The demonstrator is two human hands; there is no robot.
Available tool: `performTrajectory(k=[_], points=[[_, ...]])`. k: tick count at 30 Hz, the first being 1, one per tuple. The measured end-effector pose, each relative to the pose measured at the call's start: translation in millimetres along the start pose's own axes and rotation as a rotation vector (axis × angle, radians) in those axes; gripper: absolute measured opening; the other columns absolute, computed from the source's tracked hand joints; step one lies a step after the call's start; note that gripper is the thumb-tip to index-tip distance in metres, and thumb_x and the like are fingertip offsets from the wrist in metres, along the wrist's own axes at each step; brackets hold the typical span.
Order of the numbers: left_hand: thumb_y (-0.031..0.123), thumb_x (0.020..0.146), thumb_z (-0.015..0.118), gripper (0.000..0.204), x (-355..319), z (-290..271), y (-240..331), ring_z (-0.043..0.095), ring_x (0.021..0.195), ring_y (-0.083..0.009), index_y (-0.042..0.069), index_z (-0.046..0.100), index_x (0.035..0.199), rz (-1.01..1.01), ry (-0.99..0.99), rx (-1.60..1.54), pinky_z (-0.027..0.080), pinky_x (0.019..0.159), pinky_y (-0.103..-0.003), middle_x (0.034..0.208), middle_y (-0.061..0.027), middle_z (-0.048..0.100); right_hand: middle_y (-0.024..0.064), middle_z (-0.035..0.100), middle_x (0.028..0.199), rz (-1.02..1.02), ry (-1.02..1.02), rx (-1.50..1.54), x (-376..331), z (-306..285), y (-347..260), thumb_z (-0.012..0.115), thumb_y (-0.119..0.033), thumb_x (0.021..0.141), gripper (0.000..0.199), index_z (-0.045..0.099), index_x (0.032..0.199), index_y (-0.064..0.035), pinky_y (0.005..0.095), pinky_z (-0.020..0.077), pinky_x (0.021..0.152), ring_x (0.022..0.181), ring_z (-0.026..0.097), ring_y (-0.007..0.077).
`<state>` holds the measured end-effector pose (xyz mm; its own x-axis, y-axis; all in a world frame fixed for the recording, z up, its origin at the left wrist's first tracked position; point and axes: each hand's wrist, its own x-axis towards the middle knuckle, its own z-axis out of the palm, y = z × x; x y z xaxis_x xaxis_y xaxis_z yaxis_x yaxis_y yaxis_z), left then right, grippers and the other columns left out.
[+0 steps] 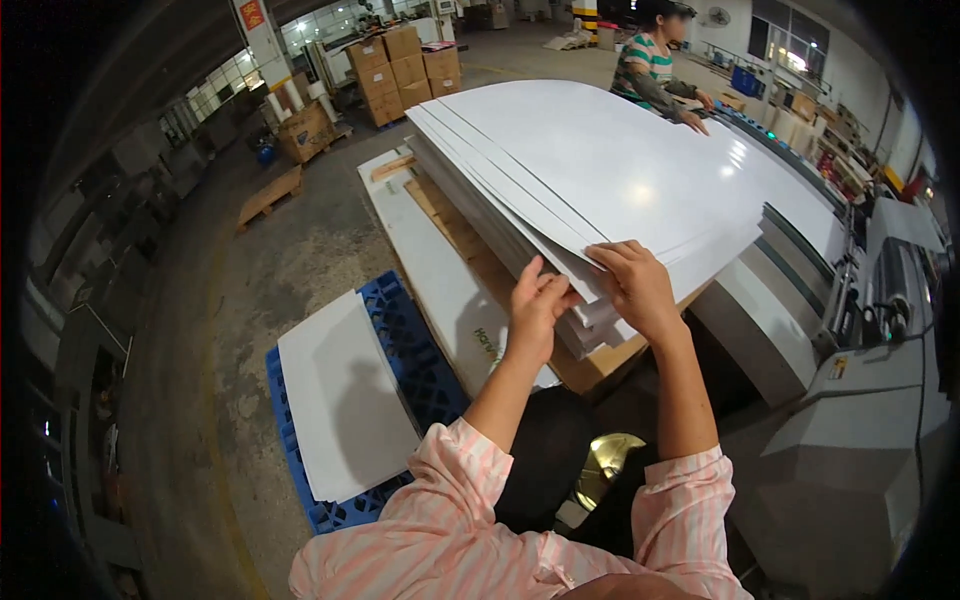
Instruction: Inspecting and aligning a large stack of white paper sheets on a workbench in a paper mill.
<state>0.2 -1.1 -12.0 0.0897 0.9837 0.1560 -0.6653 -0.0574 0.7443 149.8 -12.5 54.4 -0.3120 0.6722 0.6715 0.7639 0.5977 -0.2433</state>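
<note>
A tall stack of large white sheets (600, 150) lies in front of me, its upper sheets fanned slightly apart along the left edge. At the near corner my right hand (637, 285) pinches the lifted edge of the top sheets, fingers curled over them. Just left of it, my left hand (540, 308) is at the side of the stack, its fingers apart and against or very near the sheet edges. Whether a fingertip is tucked between sheets is hidden. Below the raised corner, the lower sheets stick out unevenly.
A blue plastic pallet (400, 320) with a smaller pile of white sheets (345, 400) lies at left. Grey machinery (840, 450) stands close on my right. Across the stack, a person in a striped top (650, 65) reaches onto the sheets. Cardboard boxes (390, 75) stand behind.
</note>
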Motion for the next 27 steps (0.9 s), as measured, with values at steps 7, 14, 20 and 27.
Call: performTrajectory(k=[7,14,20,27], points=[[0.009,0.087,0.054,0.047,-5,7,3,0.055,0.089,-0.0144,-0.004,0.034,0.127,-0.029,0.075,0.080,0.049,0.076,-0.029,0.099,-0.0087,0.054,0.0032,0.061,0.105,-0.108,0.073,-0.072,-5,-9,-8,0.058,0.005,0.064,0.038,0.064,0.099,-0.0100,0.0321,0.0493,0.067,0.082,0.058,0.0225],[0.010,0.086,0.055,0.059,-4,11,2,0.056,0.087,-0.0151,-0.008,0.023,0.132,-0.038,0.061,0.077,0.050,0.073,-0.029,0.098,-0.0099,0.055,0.0070,0.053,0.120,-0.014,-0.081,-0.040,-9,-22,-2,0.061,-0.007,0.067,0.030,0.066,0.097,-0.0082,0.0357,0.0423,0.085,0.104,0.049,0.0250],[0.021,0.084,0.062,0.066,-3,12,7,0.054,0.086,-0.0132,-0.002,0.024,0.133,-0.013,0.065,0.136,0.048,0.072,-0.029,0.094,-0.0070,0.054,0.0091,0.052,0.120,-0.036,-0.093,0.050,-8,-28,-3,0.065,-0.021,0.073,0.027,0.066,0.098,-0.0103,0.0375,0.0392,0.089,0.104,0.048,0.0276],[0.020,0.088,0.056,0.064,-2,17,1,0.056,0.083,-0.0159,-0.003,0.019,0.135,0.042,0.186,0.111,0.050,0.068,-0.028,0.097,-0.0103,0.054,0.0092,0.050,0.123,-0.043,0.083,-0.115,-6,-5,7,0.065,-0.022,0.074,0.026,0.066,0.098,-0.0104,0.0373,0.0392,0.088,0.109,0.047,0.0261]])
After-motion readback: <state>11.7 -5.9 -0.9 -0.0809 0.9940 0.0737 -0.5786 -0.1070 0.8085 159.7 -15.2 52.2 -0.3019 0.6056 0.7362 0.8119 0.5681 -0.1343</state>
